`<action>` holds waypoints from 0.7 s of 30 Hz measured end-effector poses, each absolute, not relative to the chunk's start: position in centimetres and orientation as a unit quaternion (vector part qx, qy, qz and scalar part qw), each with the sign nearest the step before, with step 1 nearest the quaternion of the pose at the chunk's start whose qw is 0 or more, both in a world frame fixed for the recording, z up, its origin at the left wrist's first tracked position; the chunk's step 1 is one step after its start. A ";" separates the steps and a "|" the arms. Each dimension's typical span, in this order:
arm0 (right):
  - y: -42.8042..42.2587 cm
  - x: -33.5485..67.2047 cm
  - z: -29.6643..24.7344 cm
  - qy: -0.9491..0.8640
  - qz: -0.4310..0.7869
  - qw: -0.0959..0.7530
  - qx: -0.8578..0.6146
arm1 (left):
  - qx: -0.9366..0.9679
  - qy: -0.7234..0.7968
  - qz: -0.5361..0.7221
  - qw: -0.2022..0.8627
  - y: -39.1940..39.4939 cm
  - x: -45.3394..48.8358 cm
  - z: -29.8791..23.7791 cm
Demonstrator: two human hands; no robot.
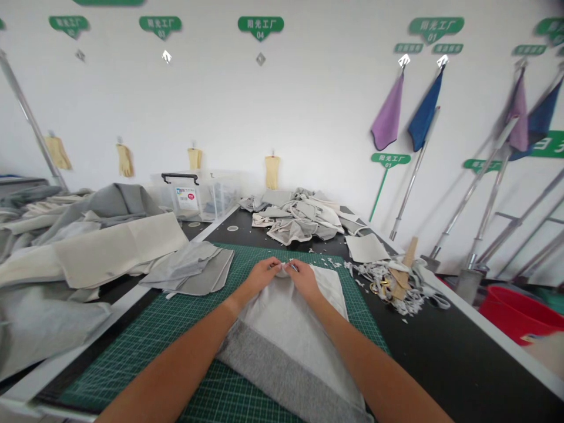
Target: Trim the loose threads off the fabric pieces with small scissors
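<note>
A grey and off-white cloth (pixel 286 335) lies on the green cutting mat (pixel 176 329) in front of me. Both hands meet at its far edge. My left hand (pixel 261 275) pinches the cloth's edge with closed fingers. My right hand (pixel 302 278) is also closed, pinching the same edge right beside the left; a small thin object may sit between its fingers, too small to name. Both forearms reach over the cloth.
Folded grey and cream fabric (pixel 110 247) is piled at the left. A heap of cloth pieces (pixel 299 220) lies at the back, a clear plastic box (pixel 198 194) beside it. Fabric scraps and scissors (pixel 392 282) sit at the right. A red tub (pixel 520 311) stands beyond the table edge.
</note>
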State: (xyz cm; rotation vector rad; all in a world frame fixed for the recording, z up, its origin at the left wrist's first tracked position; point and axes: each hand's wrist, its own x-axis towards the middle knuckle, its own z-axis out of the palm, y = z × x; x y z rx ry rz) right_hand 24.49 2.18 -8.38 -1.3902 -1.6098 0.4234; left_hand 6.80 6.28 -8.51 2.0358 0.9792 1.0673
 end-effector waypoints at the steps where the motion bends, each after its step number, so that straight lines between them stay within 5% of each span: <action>1: 2.2 24.5 -8.3 -0.657 0.172 0.468 -0.566 | 0.771 0.373 0.407 0.317 6.3 6.8 -8.5; 21: 2.4 24.2 -8.3 -0.662 0.165 0.456 -0.571 | 0.787 0.362 0.384 0.320 6.7 6.4 -8.6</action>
